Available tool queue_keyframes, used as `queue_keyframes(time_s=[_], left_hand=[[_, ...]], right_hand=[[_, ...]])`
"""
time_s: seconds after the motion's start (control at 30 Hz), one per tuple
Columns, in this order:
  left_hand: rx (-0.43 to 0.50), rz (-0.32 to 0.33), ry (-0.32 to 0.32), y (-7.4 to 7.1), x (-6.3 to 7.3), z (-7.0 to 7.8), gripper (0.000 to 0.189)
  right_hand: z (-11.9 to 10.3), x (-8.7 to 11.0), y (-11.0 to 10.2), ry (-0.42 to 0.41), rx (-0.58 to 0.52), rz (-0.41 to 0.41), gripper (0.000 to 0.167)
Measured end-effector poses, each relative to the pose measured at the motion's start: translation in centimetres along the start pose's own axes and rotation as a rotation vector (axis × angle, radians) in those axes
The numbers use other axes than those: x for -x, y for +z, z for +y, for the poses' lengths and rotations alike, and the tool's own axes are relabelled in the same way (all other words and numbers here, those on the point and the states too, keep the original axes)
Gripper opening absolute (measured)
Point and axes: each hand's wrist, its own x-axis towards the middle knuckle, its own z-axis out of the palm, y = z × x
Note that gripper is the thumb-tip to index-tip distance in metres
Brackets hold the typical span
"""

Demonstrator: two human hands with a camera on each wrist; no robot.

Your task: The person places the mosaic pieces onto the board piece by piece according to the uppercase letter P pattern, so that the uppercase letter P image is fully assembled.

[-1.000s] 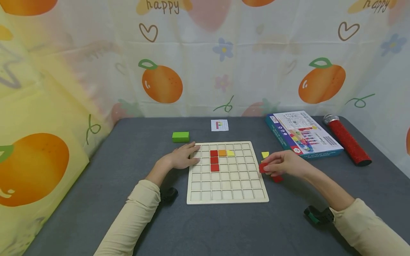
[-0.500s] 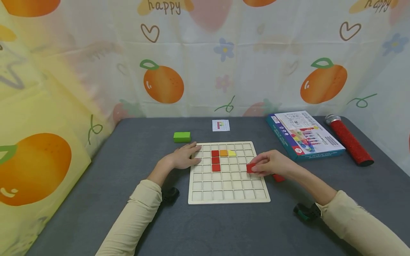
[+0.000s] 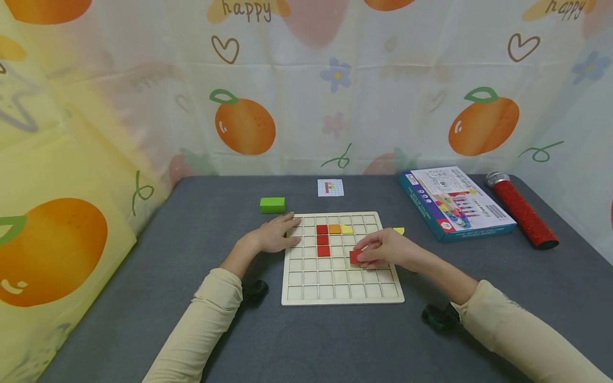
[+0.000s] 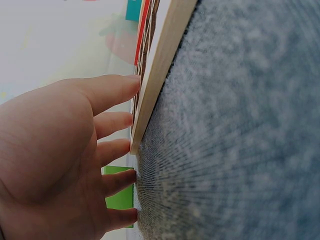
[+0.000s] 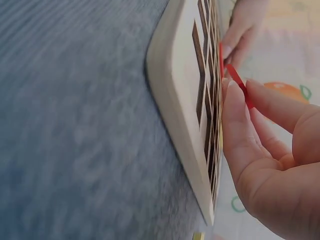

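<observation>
A wooden grid board [image 3: 301, 302] lies on the dark table. Several tiles sit in its cells: a column of red tiles [image 3: 323, 240], an orange tile [image 3: 333, 229] and a yellow piece [image 3: 347, 229] to its right. My left hand [image 3: 274, 235] rests on the board's left edge with fingers extended; the left wrist view shows the thumb [image 4: 117, 90] touching the rim. Over the board's right half, my right hand [image 3: 391, 249] pinches a red square tile [image 3: 355, 257] between thumb and fingers. In the right wrist view that tile [image 5: 239, 82] is tilted, held just off the grid.
A green block [image 3: 272, 205] stands behind the board's left corner. Farther back lies a small printed grid card [image 3: 330, 188]. At the back right are a flat game box [image 3: 460, 205] and a red microphone [image 3: 523, 214]. A yellow piece [image 3: 399, 231] shows beyond my right hand.
My right hand has carried the red tile leftward from beside the board's right edge to over the grid. My left hand has stayed on the board's left edge.
</observation>
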Motion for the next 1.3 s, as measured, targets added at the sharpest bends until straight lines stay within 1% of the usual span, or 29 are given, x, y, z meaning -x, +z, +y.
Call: queue_keyframes(time_s=[0.13,0.37,0.63,0.8,1.03,1.3], left_hand=[[0.002,0.000,-0.002,0.1,-0.1,-0.2,0.061],[0.001,0.007,0.005,0.3,-0.1,-0.5,0.061],[0.004,0.003,0.006,0.3,-0.1,-0.4,0.061],[-0.003,0.003,-0.004,0.3,-0.1,-0.2,0.061],[-0.003,0.002,-0.009,0.1,-0.1,-0.1,0.061],[0.001,0.000,-0.023,0.2,-0.1,-0.1,0.062]], right_hand=[[-0.4,-0.5,0.7,0.006,-0.001,-0.005,0.029],[-1.1,-1.3,2.0,0.046,-0.038,-0.006,0.028],[-1.5,-1.9,3.3,0.035,-0.067,0.003,0.026],[-1.8,-2.3,3.9,0.033,-0.061,0.007,0.024],[-2.0,-2.8,4.7,0.088,-0.068,0.037,0.021],[-2.1,-3.2,5.2,0.099,-0.046,0.062,0.021]])
